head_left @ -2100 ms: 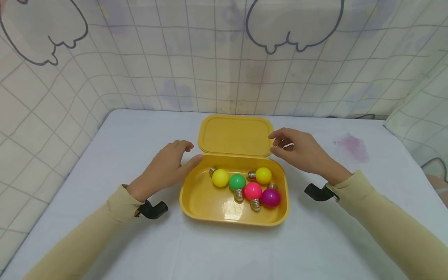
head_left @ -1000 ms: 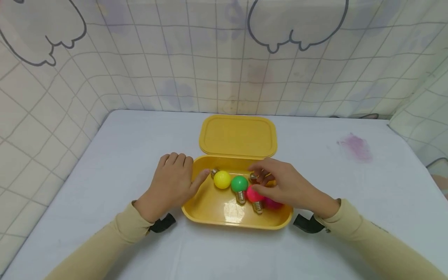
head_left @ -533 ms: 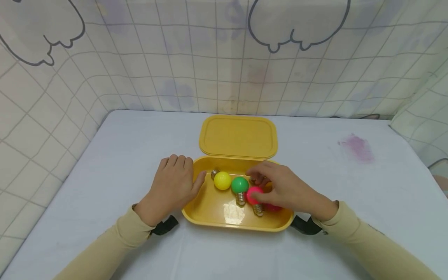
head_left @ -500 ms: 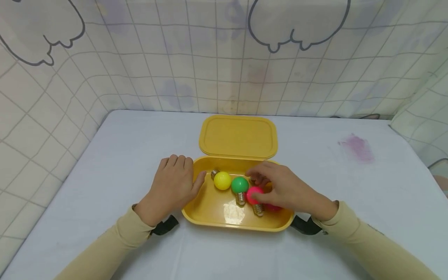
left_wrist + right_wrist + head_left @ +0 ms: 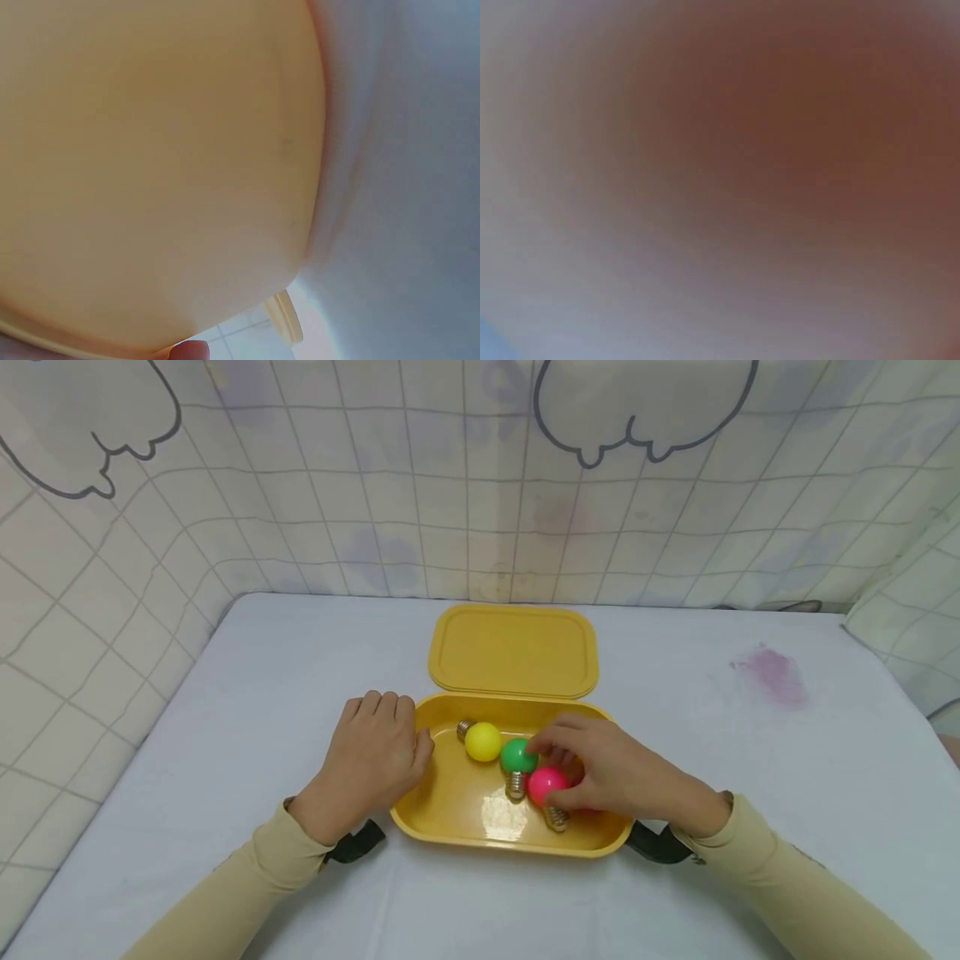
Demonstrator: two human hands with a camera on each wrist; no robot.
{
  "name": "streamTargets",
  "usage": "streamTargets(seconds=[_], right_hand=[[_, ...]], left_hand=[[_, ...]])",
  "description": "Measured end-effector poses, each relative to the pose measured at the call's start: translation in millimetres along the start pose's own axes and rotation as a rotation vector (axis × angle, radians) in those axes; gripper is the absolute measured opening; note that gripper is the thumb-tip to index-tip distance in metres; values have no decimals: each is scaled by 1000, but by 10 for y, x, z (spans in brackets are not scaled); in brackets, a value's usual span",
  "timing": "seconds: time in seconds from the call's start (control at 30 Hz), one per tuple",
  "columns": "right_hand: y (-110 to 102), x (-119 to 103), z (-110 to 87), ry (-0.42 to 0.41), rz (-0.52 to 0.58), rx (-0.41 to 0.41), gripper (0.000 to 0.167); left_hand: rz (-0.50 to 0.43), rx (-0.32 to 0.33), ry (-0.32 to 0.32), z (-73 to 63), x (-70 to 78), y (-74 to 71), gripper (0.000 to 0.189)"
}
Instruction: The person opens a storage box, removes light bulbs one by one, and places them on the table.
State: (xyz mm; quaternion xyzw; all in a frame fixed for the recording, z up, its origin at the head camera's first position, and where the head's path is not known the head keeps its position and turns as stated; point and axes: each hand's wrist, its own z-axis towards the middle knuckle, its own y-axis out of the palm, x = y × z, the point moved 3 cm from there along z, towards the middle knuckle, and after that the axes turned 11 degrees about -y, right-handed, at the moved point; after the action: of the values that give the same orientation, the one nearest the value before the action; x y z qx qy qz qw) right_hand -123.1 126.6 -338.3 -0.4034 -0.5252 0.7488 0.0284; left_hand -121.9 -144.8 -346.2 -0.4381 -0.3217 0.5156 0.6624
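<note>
A yellow plastic container holds several small round light bulbs with metal screw bases. At its left end, my left hand grips the rim, thumb on the inner side. The left wrist view shows the container's outer wall close up, with one fingertip at the rim. My right hand reaches into the right side, its thumb and fingers curled round a pink light bulb. Its index fingertip overlaps the green bulb. A yellow bulb lies to the left. Bulbs farther right are mostly hidden beneath the right hand.
The container's yellow lid lies flat just behind it. White cloth with a pinkish stain covers the table. A gridded, patterned curtain hangs behind and at both sides. Only blur fills the right wrist view.
Both hands have come in to the container, the left onto its rim, the right down among the bulbs. Over the last half second, the pink bulb shifted slightly toward the front and its base turned.
</note>
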Motion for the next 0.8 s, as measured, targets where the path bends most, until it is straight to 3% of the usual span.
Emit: streamTargets(seconds=[0.13, 0.4, 0.57, 0.8], right_hand=[[-11, -9, -14, 2, 11, -21, 37], [-22, -48, -45, 42, 100, -147, 39], [-7, -91, -44, 38, 148, -196, 38], [16, -116, -55, -10, 111, -215, 42]], left_hand=[[0, 13, 7, -6, 4, -2, 26], [4, -16, 5, -4, -2, 0, 18], [-8, -2, 16, -4, 0, -13, 17], [-9, -13, 16, 0, 0, -13, 17]])
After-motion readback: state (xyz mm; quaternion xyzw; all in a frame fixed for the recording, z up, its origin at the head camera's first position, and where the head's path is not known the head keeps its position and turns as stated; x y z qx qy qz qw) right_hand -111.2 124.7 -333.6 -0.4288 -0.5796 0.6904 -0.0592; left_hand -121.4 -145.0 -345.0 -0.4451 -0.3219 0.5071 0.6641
